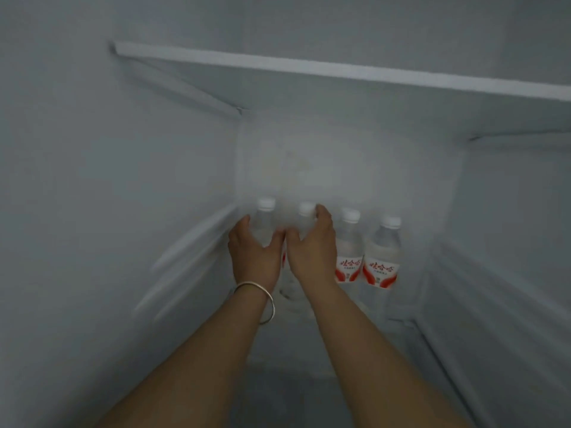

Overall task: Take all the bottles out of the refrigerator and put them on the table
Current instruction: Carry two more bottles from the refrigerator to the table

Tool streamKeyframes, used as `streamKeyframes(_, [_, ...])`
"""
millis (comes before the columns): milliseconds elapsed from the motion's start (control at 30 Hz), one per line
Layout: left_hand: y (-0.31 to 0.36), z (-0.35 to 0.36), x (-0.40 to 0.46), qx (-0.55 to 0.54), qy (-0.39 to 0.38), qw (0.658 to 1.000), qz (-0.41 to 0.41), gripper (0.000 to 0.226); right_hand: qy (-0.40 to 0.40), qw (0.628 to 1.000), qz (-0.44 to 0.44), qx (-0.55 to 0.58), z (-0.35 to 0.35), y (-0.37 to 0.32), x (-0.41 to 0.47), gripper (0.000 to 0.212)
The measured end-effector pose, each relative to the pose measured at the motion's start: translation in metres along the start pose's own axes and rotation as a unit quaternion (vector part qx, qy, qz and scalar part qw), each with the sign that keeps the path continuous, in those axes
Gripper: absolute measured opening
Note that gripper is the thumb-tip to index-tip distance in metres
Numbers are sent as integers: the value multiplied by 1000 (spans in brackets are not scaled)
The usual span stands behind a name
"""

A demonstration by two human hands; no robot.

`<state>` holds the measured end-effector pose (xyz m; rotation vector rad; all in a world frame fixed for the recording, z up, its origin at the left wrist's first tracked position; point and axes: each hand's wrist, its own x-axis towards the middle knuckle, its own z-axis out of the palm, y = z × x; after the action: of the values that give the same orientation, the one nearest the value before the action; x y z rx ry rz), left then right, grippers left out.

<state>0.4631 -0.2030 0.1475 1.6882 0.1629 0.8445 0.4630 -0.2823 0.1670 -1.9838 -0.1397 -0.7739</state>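
This is the inside of a fridge (92, 149), the kind you find in a home kitchen. The walls are plain white and smooth. A white shelf (340, 71) runs across at 12 o'clock. Ridges for more shelves stick out of the side wall at 9 o'clock. Four water bottles (349, 242) with white caps and red labels stand in a row at the back, near the middle. The room outside the fridge cannot be seen, so what kind of room it is cannot be told.
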Motion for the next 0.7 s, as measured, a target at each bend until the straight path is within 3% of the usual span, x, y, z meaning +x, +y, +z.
streamKeyframes(100, [-7, 7, 9, 3, -19, 1000, -10, 75, -2, 999, 37, 12, 9, 4, 14, 64])
streamKeyframes(233, [-15, 9, 13, -40, -40, 998, -24, 75, -20, 999, 1, -43, 12, 7, 22, 50])
streamKeyframes(367, [-25, 5, 15, -52, -36, 998, -30, 79, 12, 998, -24, -51, 8, 12, 18, 46])
streamKeyframes(533, [-29, -8, 6, -56, -9, 998, -41, 52, 65, 997, -30, 42, 8, 6, -5, 32])
streamKeyframes(700, [-19, -17, -22, -73, 15, 997, -36, 62, 80, 985, -24, 150, -3, 3, -28, 22])
